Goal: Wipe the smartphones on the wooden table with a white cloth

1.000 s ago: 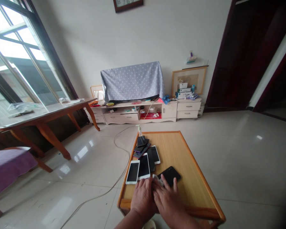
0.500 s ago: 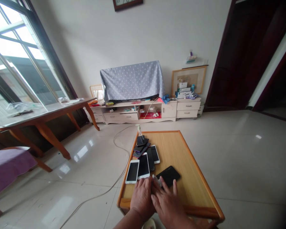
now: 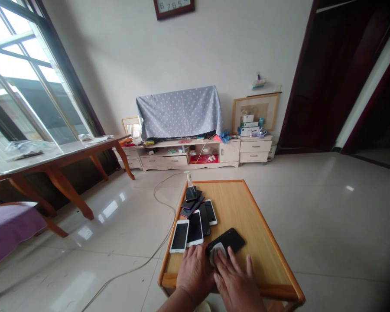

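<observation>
A black phone (image 3: 232, 239) lies face down on the small wooden table (image 3: 234, 201), its camera end pointing away to the right. My right hand (image 3: 237, 284) presses a white wipe (image 3: 218, 252) flat against the phone's back, with some fingers spread. My left hand (image 3: 194, 271) is curled at the phone's near left end and seems to steady it; its fingertips are partly hidden. Just beyond my left hand are a small white phone (image 3: 180, 236) and a larger white phone (image 3: 195, 227), both dark screen up.
Several more phones (image 3: 192, 206) lie overlapped along the table's left side. A pump bottle (image 3: 189, 178) stands at the far left corner. A cable (image 3: 143, 263) runs over the tiled floor. A low white cabinet (image 3: 229, 151) and a larger table (image 3: 68, 152) stand beyond.
My right hand has moved slightly right and its fingers have flattened, so more of the white wipe shows on the phone. My left hand stays in nearly the same place.
</observation>
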### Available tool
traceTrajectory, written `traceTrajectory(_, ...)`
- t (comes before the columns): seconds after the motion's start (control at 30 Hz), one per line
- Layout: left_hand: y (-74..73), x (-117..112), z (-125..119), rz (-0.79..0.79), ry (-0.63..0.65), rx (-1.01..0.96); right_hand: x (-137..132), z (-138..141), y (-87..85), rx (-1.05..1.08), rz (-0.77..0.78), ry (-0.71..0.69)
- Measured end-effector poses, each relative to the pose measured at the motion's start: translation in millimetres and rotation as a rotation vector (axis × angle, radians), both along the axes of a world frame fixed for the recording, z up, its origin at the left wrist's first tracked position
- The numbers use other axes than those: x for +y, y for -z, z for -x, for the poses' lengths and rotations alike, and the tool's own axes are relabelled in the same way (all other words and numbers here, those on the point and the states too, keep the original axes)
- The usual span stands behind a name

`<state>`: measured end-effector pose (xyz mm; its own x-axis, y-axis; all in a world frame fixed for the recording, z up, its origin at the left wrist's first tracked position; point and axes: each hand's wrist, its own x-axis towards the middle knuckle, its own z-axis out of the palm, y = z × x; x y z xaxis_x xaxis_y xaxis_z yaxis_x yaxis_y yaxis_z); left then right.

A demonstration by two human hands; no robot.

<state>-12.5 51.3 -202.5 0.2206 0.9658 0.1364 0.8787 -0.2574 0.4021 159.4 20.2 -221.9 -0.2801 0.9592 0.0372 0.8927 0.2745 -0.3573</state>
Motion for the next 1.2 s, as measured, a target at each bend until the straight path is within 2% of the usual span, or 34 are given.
traceTrajectory(0.2,-0.9,-1.5,-0.9,-0.055,0.001,-0.034,24.4,-43.8,3.4,-0.115,-0.119,0.349)
traceTrajectory(0.27,-0.7,-1.6,-1.0,-0.058,-0.001,-0.041,22.3,-43.0,7.9,-0.112,-0.142,0.330)
traceTrajectory(0.43,1.8,-0.5,-1.5,-0.056,-0.014,-0.036,-1.5,-12.3,18.0,-0.006,-0.071,0.067)
traceTrajectory(0.5,2.3,-0.4,-1.9,-0.051,-0.015,-0.034,-2.9,-10.8,17.0,0.014,-0.061,0.025)
traceTrajectory(0.57,1.9,-0.6,-2.1,-0.053,-0.012,-0.036,3.4,-20.0,14.3,0.004,-0.096,0.090)
traceTrajectory(0.67,0.0,-1.6,-2.4,-0.056,-0.012,-0.034,17.0,-38.1,12.6,-0.045,-0.153,0.271)
traceTrajectory(0.73,-1.4,-2.1,-2.4,-0.049,-0.014,-0.035,20.5,-40.4,15.4,-0.064,-0.154,0.309)
traceTrajectory(0.8,-2.2,-2.1,-2.2,-0.041,-0.014,-0.041,17.1,-31.7,20.4,-0.049,-0.118,0.244)
traceTrajectory(0.9,-1.7,-1.3,-1.8,-0.025,-0.012,-0.046,6.4,-12.4,25.7,0.011,-0.048,0.054)
traceTrajectory(0.97,-0.4,-0.9,-1.7,-0.022,-0.012,-0.045,3.5,-7.7,24.6,0.037,-0.048,0.004)
traceTrajectory(1.03,0.9,-1.0,-1.9,-0.036,-0.009,-0.039,7.9,-14.2,20.8,0.036,-0.092,0.071)
traceTrajectory(1.2,-0.9,-2.6,-3.2,-0.058,0.011,-0.030,37.0,-54.6,17.4,-0.015,-0.149,0.329)
